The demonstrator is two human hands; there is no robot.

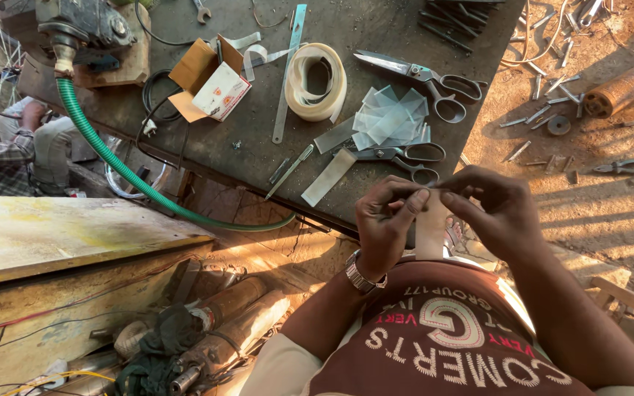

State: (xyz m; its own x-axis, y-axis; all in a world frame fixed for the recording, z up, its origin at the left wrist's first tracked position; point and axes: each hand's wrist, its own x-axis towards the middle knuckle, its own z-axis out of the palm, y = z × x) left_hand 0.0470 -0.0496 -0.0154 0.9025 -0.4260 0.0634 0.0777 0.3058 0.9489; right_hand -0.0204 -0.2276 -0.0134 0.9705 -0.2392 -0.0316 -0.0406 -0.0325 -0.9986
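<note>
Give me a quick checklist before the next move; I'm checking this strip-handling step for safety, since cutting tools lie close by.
1. Left hand pinches the pale translucent strip: ok.
2. Right hand pinches the strip's top edge: ok.
3. Small scissors with dark handles lie apart from both hands, on the dark worktable: ok.
4. Large metal shears lie shut: ok.
5. Pile of cut translucent pieces stays on the table: ok.
6. Strip's lower end: cannot tell, hidden behind the hands.

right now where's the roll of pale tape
In the head view the roll of pale tape lies on the dark table, between the cardboard box and large scissors.
</note>
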